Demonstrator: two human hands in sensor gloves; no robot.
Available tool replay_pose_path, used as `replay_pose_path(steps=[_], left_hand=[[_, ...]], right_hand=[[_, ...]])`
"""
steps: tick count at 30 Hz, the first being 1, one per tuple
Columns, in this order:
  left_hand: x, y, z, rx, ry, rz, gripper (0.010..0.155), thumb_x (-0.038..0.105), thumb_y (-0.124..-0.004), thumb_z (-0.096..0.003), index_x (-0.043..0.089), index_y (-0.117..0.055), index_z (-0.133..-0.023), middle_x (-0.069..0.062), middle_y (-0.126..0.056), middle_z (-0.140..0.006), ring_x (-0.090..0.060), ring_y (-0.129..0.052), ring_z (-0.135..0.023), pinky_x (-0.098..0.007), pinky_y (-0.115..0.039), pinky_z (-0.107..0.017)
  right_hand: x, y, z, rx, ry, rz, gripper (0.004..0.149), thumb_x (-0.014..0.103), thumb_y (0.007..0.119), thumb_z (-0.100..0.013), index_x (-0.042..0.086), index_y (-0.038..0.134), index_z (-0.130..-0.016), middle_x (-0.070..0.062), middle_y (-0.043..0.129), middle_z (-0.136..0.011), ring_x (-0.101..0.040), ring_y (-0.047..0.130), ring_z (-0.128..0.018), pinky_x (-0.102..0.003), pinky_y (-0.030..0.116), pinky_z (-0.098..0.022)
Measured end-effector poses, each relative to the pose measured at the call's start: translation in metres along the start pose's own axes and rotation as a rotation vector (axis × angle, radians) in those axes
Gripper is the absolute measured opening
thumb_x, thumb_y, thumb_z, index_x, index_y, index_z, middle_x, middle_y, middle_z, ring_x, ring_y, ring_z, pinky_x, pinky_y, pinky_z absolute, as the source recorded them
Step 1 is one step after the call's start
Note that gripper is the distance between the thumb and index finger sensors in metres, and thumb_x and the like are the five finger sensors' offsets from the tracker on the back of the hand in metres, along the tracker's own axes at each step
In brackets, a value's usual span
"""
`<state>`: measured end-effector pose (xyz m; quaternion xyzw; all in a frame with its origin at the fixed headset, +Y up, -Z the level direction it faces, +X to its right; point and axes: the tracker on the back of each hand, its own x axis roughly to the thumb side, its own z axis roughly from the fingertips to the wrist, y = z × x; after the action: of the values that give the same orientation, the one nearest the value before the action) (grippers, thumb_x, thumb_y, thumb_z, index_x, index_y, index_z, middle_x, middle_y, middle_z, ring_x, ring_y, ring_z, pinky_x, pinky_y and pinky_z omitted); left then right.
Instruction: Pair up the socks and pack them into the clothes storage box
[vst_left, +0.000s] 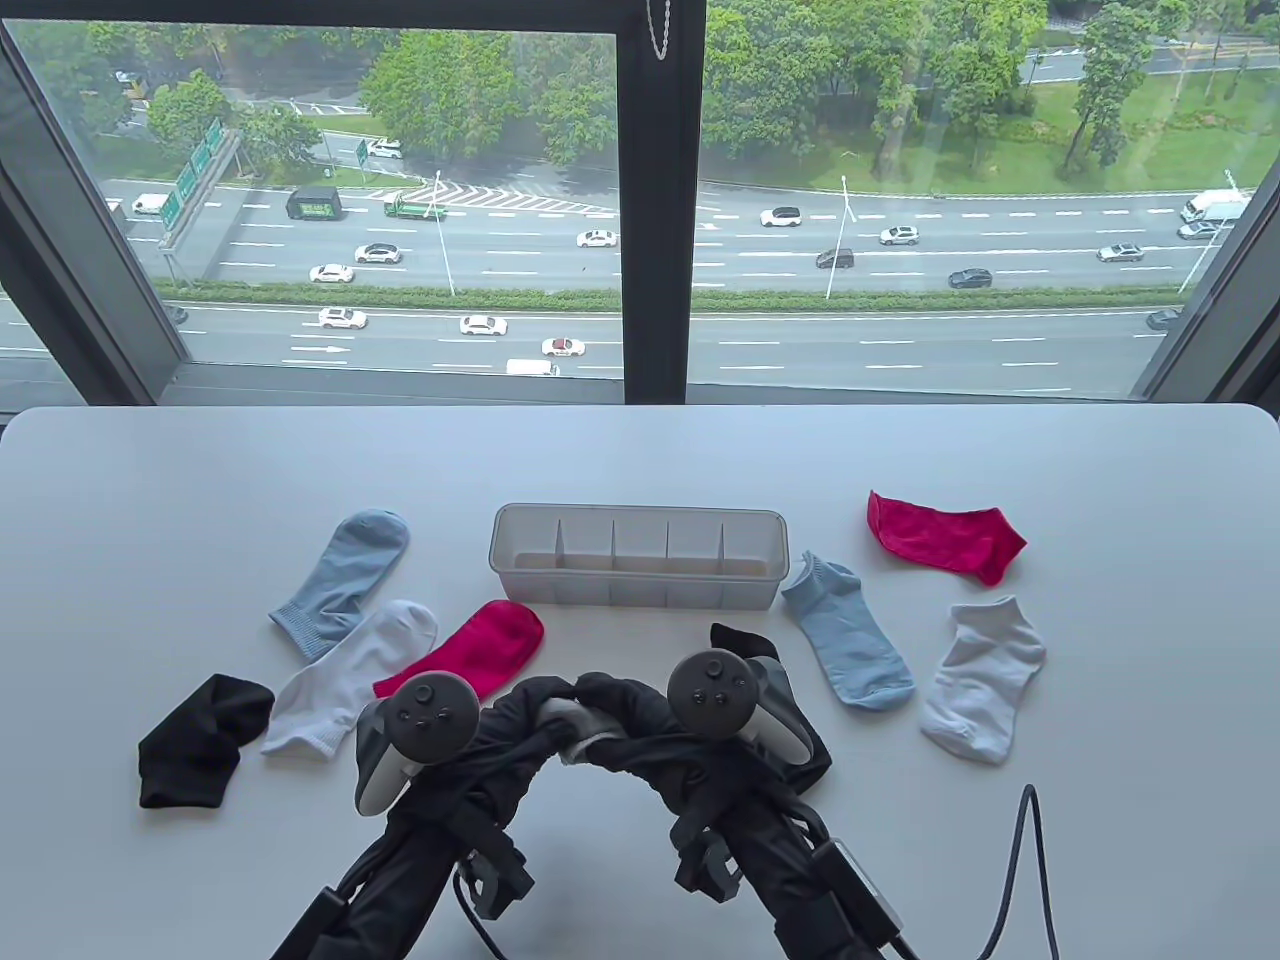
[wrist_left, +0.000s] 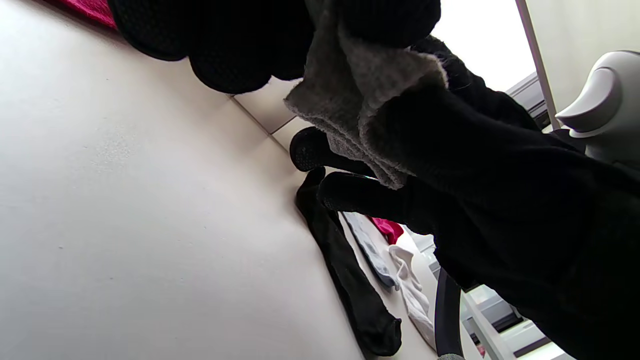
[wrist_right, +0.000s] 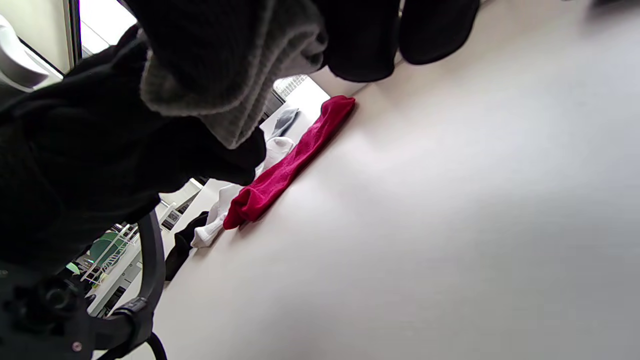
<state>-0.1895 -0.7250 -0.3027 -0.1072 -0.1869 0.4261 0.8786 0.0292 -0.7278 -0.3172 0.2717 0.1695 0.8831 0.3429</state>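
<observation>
Grey sock (wrist_left: 360, 95) pinched between both hands, above table (vst_left: 640, 450).

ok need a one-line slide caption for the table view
Both gloved hands, left hand and right hand, hold a grey sock before the empty divided storage box, eight loose socks around.

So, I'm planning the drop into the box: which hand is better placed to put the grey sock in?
Probably the right hand. Both hands grip the grey sock, but the storage box lies ahead, slightly rightward, nearer it than the left hand.
</observation>
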Motion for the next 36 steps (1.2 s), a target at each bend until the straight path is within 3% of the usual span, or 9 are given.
replay_pose_path(steps=[4, 6, 8, 11, 13, 14, 18, 23, 36], left_hand=[[0.003, 0.000, 0.002, 0.018, 0.004, -0.016, 0.053, 0.031, -0.067, -0.0589, 0.009, -0.053, -0.105, -0.020, -0.078, -0.094, -0.043, -0.084, -0.079, -0.062, -0.070, -0.063], [0.010, 0.002, 0.007, 0.136, 0.055, -0.076, 0.066, 0.035, -0.066, -0.0593, 0.012, -0.033, -0.111, -0.021, -0.052, -0.112, -0.050, -0.063, -0.098, -0.067, -0.058, -0.069], [0.021, 0.010, 0.014, 0.270, 0.011, -0.176, 0.064, 0.036, -0.069, -0.0585, 0.019, -0.033, -0.108, -0.020, -0.035, -0.114, -0.048, -0.043, -0.104, -0.068, -0.045, -0.075], [0.038, 0.008, 0.016, 0.292, -0.127, -0.387, 0.044, 0.040, -0.076, -0.0548, 0.012, -0.076, -0.089, -0.018, -0.080, -0.089, -0.042, -0.084, -0.076, -0.060, -0.073, -0.058], [0.034, -0.006, 0.011, 0.158, -0.060, -0.467, 0.051, 0.044, -0.077, -0.0525, 0.011, -0.077, -0.092, -0.019, -0.081, -0.090, -0.043, -0.086, -0.076, -0.059, -0.075, -0.057], [0.032, -0.008, 0.011, 0.179, -0.063, -0.474, 0.052, 0.043, -0.077, -0.0519, 0.010, -0.077, -0.092, -0.019, -0.082, -0.089, -0.042, -0.088, -0.075, -0.058, -0.077, -0.056], [0.031, -0.009, 0.008, 0.186, -0.042, -0.421, 0.037, 0.030, -0.079, -0.0539, 0.011, -0.080, -0.085, -0.019, -0.084, -0.083, -0.039, -0.090, -0.071, -0.057, -0.078, -0.055], [0.023, -0.004, 0.008, 0.253, 0.023, -0.407, 0.038, 0.029, -0.069, -0.0554, 0.011, -0.067, -0.089, -0.018, -0.074, -0.091, -0.041, -0.082, -0.079, -0.059, -0.073, -0.060], [-0.002, 0.001, 0.001, 0.181, 0.157, -0.039, 0.036, 0.024, -0.064, -0.0590, 0.009, -0.068, -0.092, -0.020, -0.075, -0.093, -0.043, -0.083, -0.079, -0.060, -0.074, -0.059]], right_hand=[[0.000, 0.002, 0.000, -0.045, 0.010, -0.031, 0.065, 0.034, 0.076, -0.058, 0.017, 0.044, -0.112, -0.013, 0.070, -0.106, -0.035, 0.079, -0.092, -0.058, 0.065, -0.072], [-0.001, 0.001, 0.000, -0.112, 0.060, -0.033, 0.060, 0.035, 0.075, -0.059, 0.015, 0.052, -0.110, -0.014, 0.077, -0.098, -0.033, 0.086, -0.083, -0.056, 0.068, -0.070], [-0.002, -0.002, 0.001, -0.136, 0.074, 0.023, 0.058, 0.038, 0.073, -0.060, 0.012, 0.054, -0.109, -0.014, 0.081, -0.093, -0.030, 0.089, -0.078, -0.054, 0.071, -0.068], [-0.001, -0.002, 0.003, -0.175, 0.088, 0.072, 0.059, 0.041, 0.073, -0.060, 0.009, 0.057, -0.107, -0.013, 0.085, -0.088, -0.027, 0.092, -0.073, -0.053, 0.073, -0.066], [0.004, 0.000, 0.002, -0.170, 0.083, 0.054, 0.059, 0.041, 0.072, -0.060, 0.008, 0.058, -0.106, -0.014, 0.085, -0.086, -0.027, 0.092, -0.072, -0.053, 0.072, -0.066], [0.004, 0.001, 0.002, -0.179, 0.103, 0.073, 0.059, 0.040, 0.071, -0.060, 0.006, 0.060, -0.105, -0.015, 0.086, -0.085, -0.028, 0.092, -0.071, -0.054, 0.072, -0.066], [0.002, 0.006, 0.002, -0.155, 0.086, 0.054, 0.057, 0.039, 0.069, -0.060, 0.007, 0.058, -0.106, -0.016, 0.083, -0.088, -0.030, 0.090, -0.075, -0.055, 0.070, -0.067], [0.000, 0.010, -0.003, -0.069, 0.097, -0.072, 0.057, 0.028, 0.079, -0.058, 0.017, 0.051, -0.107, -0.014, 0.070, -0.101, -0.036, 0.080, -0.088, -0.059, 0.067, -0.070], [-0.005, 0.009, -0.004, 0.005, 0.027, -0.190, 0.045, 0.006, 0.082, -0.051, 0.033, 0.071, -0.085, 0.001, 0.072, -0.099, -0.032, 0.073, -0.096, -0.059, 0.064, -0.073]])
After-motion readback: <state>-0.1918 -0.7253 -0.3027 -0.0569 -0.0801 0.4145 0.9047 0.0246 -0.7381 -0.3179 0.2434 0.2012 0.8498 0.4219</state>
